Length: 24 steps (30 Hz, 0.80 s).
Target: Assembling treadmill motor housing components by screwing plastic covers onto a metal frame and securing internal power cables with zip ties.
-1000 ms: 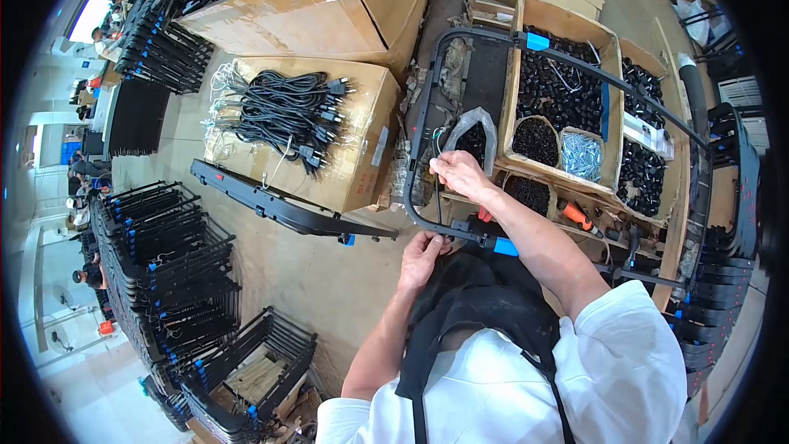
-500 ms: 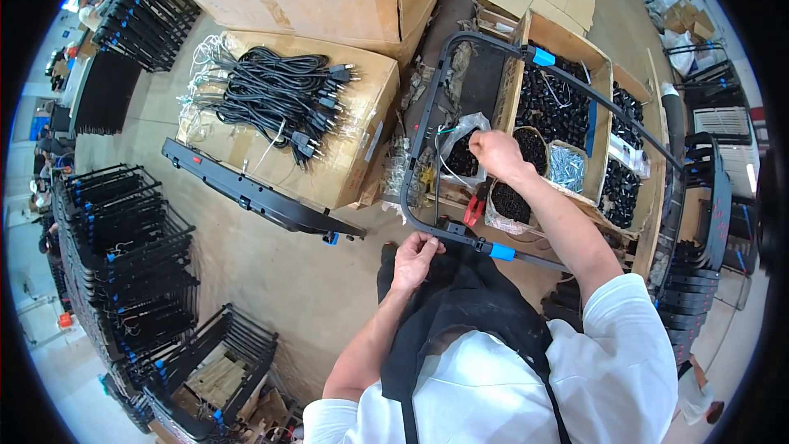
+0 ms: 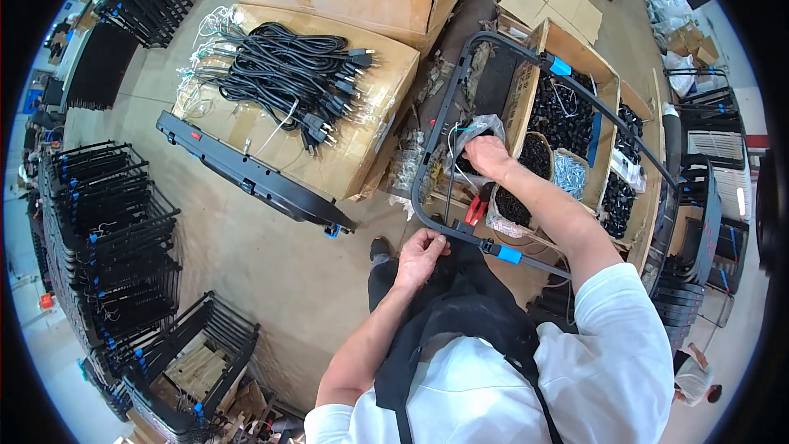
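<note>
A black tubular metal frame (image 3: 426, 166) with blue sleeves stands in front of me, across the parts boxes. My left hand (image 3: 422, 257) pinches its near bar, thumb and fingers closed by a small black bracket. Through the frame's opening, my right hand (image 3: 488, 156) dips into a clear plastic bag (image 3: 490, 125) of small black parts; the fingertips are hidden inside. Beside that bag are red-handled pliers (image 3: 476, 209), a round container of dark screws (image 3: 513, 207) and a heap of silver screws (image 3: 568, 174).
To the left, bundled black power cords (image 3: 283, 74) lie on a cardboard box (image 3: 371, 119). A long black panel (image 3: 246, 177) leans against that box. Wooden bins (image 3: 612, 107) of black parts stand at right. Stacked black frames (image 3: 115, 238) fill the far left.
My right hand has lowered into the plastic bag, and its fingertips have gone out of sight. The left hand keeps its hold on the frame. The whole view has shifted slightly.
</note>
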Motion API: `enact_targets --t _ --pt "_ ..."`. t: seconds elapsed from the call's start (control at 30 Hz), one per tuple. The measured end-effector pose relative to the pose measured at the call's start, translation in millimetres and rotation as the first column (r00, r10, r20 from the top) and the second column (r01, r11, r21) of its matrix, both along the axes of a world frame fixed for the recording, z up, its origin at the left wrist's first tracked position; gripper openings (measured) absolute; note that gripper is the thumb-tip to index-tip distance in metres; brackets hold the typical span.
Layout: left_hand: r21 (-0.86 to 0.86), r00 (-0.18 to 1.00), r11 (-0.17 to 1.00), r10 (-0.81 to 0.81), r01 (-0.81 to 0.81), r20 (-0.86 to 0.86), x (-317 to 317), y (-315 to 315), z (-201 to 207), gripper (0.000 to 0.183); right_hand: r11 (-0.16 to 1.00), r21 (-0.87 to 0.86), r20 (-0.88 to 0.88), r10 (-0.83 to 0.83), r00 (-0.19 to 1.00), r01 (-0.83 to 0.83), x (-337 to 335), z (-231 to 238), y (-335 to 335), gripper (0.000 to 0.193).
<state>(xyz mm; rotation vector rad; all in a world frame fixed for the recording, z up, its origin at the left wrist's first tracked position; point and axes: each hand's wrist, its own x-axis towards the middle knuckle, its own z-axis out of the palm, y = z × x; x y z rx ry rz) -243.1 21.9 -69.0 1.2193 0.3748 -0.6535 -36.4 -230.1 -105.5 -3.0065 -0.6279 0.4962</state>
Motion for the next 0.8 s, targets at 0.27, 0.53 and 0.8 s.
enact_targets --t 0.27,0.53,0.8 --pt "-0.043 0.999 0.998 -0.036 0.035 -0.019 5.8 3.3 5.9 0.017 0.943 0.209 -0.252 -0.205 0.946 0.26 3.1 38.0 -7.6 0.024" --pt "-0.08 0.998 0.995 -0.065 0.063 -0.02 12.2 5.4 12.9 0.015 0.757 0.385 -0.418 -0.367 0.831 0.528 -12.5 77.3 -19.8 0.023" --pt "-0.262 0.999 0.964 0.027 -0.034 -0.032 5.9 3.8 -7.5 0.008 0.681 0.501 -0.723 -0.01 0.69 0.534 -130.0 173.0 90.6 0.025"
